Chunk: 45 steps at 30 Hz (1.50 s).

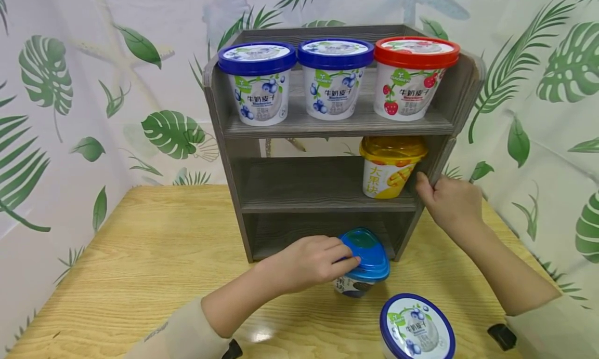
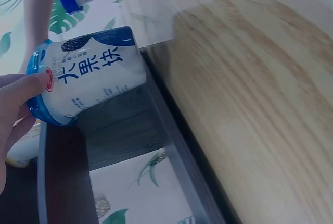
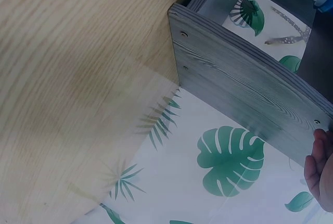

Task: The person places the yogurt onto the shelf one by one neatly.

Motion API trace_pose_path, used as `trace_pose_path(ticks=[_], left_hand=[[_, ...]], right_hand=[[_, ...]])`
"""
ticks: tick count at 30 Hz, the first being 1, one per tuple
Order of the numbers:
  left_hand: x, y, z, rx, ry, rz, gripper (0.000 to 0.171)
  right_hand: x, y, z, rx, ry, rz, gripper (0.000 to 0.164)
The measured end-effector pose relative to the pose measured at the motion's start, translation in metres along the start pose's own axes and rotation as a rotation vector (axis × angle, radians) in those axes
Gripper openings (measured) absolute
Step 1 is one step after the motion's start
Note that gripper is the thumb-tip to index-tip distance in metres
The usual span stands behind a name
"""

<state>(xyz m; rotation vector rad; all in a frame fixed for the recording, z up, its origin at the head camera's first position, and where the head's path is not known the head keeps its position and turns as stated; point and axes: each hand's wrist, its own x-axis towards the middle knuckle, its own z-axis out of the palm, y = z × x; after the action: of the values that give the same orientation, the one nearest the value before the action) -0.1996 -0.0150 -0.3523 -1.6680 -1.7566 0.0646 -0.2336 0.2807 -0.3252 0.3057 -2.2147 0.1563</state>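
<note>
My left hand [image 1: 311,263] grips a white cup with a clear blue lid [image 1: 372,255] by the lid, in front of the bottom shelf. In the left wrist view this tilted cup [image 2: 99,70] shows a dark berry print, and my thumb lies on the lid's edge. My right hand [image 1: 451,200] holds the right side panel of the grey wooden rack [image 1: 304,208] near the middle shelf, thumb at its front edge. In the right wrist view, the fingers [image 3: 315,164] lie along the panel's outer face. A yellow-lidded cup [image 1: 388,174] stands on the middle shelf beside that thumb.
Two blue-lidded tubs, a left one [image 1: 259,86] and a middle one [image 1: 334,81], and a red-lidded tub [image 1: 412,81] stand on the top shelf. Another blue-lidded tub [image 1: 416,328] is on the wooden table [image 1: 154,276] in front. A leaf-patterned sheet [image 1: 117,115] surrounds the table.
</note>
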Motion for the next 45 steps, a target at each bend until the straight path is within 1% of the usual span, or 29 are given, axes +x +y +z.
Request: trace_pose_path(ticks=[7, 15, 19, 23, 30, 34, 39, 42, 45], left_hand=[[-0.001, 0.002, -0.013, 0.001, -0.009, -0.046, 0.023], [-0.005, 0.006, -0.026, -0.018, -0.014, -0.092, 0.022], [-0.005, 0.007, -0.034, 0.001, 0.004, -0.105, 0.021], [-0.004, 0.007, -0.041, 0.013, 0.015, -0.119, 0.02], [-0.002, 0.01, -0.051, 0.057, 0.035, -0.097, 0.02], [-0.001, 0.011, -0.057, 0.071, 0.041, -0.11, 0.023], [0.002, 0.008, -0.065, 0.098, 0.082, -0.115, 0.022], [0.002, 0.006, -0.068, 0.088, 0.102, -0.133, 0.021], [0.003, 0.004, -0.072, 0.061, 0.106, -0.161, 0.02]], right_hand=[[0.0, 0.0, 0.0, -0.001, 0.0, 0.008, 0.07], [0.0, 0.0, -0.001, -0.001, -0.01, 0.02, 0.066], [0.0, 0.0, -0.001, 0.002, -0.004, 0.02, 0.064], [0.0, 0.0, -0.001, 0.006, 0.0, 0.013, 0.065], [-0.001, 0.001, 0.0, -0.001, -0.014, 0.017, 0.066], [-0.001, 0.001, 0.0, -0.002, -0.024, 0.02, 0.067], [-0.001, 0.001, 0.0, -0.005, -0.032, 0.026, 0.068], [-0.001, 0.002, 0.0, -0.001, -0.03, 0.023, 0.067], [-0.001, 0.001, 0.0, 0.008, -0.02, 0.011, 0.065]])
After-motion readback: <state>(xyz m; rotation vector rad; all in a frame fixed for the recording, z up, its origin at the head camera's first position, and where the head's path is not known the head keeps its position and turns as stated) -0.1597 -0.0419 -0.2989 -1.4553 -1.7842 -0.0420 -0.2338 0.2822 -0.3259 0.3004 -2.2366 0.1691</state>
